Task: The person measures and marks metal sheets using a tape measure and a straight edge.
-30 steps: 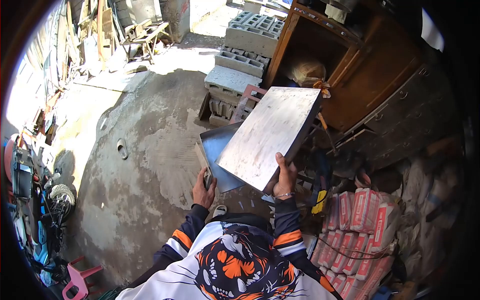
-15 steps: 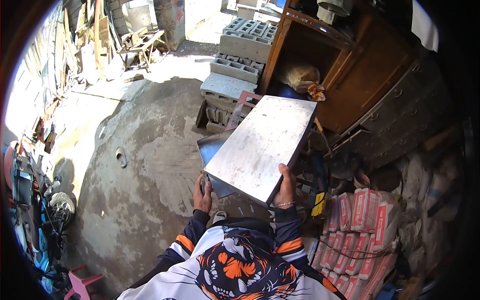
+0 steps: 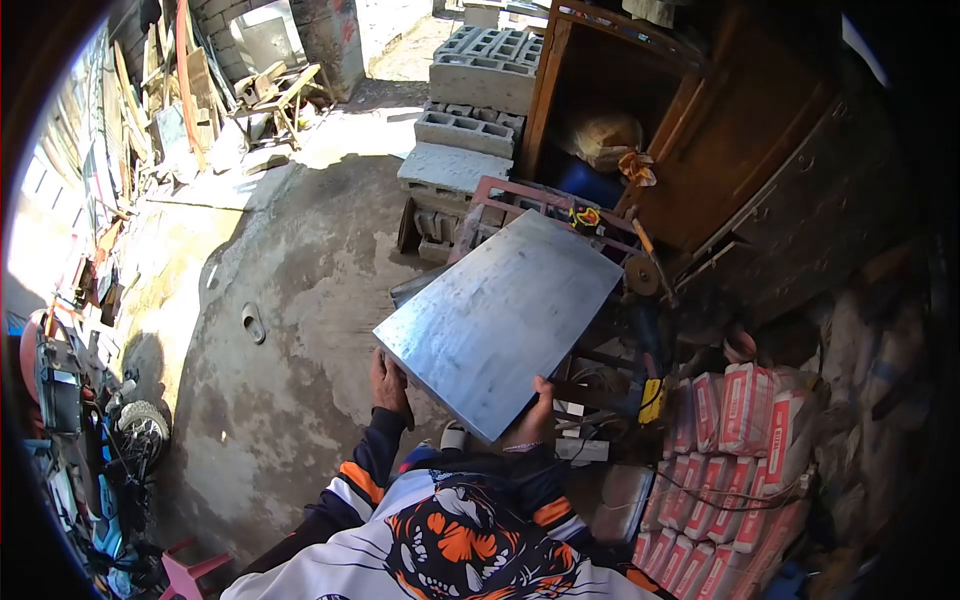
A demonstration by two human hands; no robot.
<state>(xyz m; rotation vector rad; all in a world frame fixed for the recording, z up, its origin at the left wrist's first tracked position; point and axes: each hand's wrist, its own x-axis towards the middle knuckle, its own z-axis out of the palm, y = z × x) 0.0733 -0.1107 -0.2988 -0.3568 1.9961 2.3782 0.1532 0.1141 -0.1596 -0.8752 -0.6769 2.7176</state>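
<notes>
A shallow rectangular sheet-metal tray (image 3: 505, 315) is held tilted in front of my body, its flat, smudged face up and a folded side along the near edge. My right hand (image 3: 530, 420) grips its near right corner, thumb on the edge and fingers underneath. At the left corner my left hand (image 3: 390, 388) is closed against the edge, its fingertips partly hidden by the metal. A second metal piece (image 3: 412, 288) peeks out from under the far left side, mostly covered by the tray.
Concrete blocks (image 3: 485, 75) are stacked ahead beside an open wooden cabinet (image 3: 690, 150). A reddish metal frame (image 3: 490, 195) stands behind the tray. Red-and-white bags (image 3: 725, 470) are piled at right. A motorcycle (image 3: 110, 430) and pink stool (image 3: 190, 570) are at left; a slipper (image 3: 253, 323) lies on the floor.
The tray has swung and tilted, its near end shifting left and toward me, and now hides most of the second metal piece. Both hands have moved slightly left with it.
</notes>
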